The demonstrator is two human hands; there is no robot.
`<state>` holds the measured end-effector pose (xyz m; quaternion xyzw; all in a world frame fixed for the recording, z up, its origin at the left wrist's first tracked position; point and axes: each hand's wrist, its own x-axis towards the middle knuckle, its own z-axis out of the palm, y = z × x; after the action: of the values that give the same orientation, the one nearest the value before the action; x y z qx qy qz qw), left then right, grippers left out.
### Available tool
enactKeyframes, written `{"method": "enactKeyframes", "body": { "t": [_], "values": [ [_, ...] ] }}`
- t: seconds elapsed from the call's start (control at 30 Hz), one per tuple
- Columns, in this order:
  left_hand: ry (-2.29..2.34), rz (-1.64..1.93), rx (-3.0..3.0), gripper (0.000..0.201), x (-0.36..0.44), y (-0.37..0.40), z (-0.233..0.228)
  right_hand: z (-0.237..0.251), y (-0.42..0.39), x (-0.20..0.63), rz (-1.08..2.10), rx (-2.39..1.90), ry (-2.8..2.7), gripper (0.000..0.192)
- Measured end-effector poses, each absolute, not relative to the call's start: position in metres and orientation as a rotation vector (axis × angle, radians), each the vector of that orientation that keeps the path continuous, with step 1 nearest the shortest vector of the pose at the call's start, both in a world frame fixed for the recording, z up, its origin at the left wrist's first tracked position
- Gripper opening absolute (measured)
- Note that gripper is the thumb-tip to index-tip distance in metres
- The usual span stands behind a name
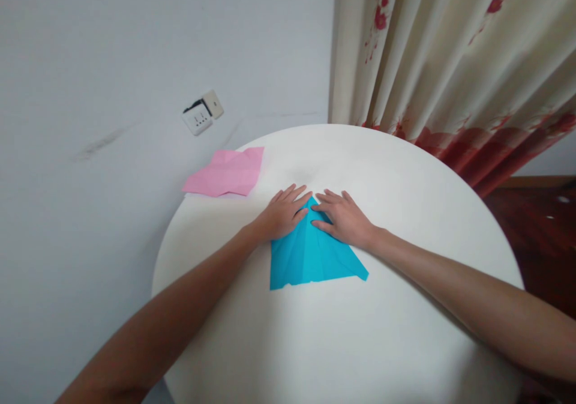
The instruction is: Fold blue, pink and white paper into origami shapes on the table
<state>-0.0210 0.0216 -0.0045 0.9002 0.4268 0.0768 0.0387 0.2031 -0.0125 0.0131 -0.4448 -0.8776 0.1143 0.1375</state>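
Note:
A creased sheet of blue paper [310, 257] lies on the round white table, its folded point toward the far side and its wide, uneven edge toward me. My left hand [284, 213] rests flat on the paper's left slope, fingers stretched toward the tip. On the opposite slope lies my right hand [342, 217], its fingers spread and touching the paper near the same point. Neither hand grips anything. The hands cover parts of the paper's two upper sides.
A creased pink sheet of paper [229, 173] lies at the table's far left edge, partly overhanging it. The round white table [405, 176] stands against a wall with a socket [198, 119]. A floral curtain [432, 62] hangs behind the table at the right.

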Motion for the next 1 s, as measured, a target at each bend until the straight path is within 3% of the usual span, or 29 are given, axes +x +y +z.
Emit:
{"method": "enactKeyframes", "body": {
  "t": [0.57, 1.0],
  "values": [
    [1.142, -0.067, 2.793, 0.058, -0.035, 0.005, 0.024, 0.011, -0.012, 0.204, 0.341, -1.275, -2.528, 0.046],
    [1.167, -0.021, 2.816, 0.061, -0.031, 0.002, 0.025, 0.012, -0.012, 0.204, 0.344, -1.284, -2.525, 0.046]
  ]
}}
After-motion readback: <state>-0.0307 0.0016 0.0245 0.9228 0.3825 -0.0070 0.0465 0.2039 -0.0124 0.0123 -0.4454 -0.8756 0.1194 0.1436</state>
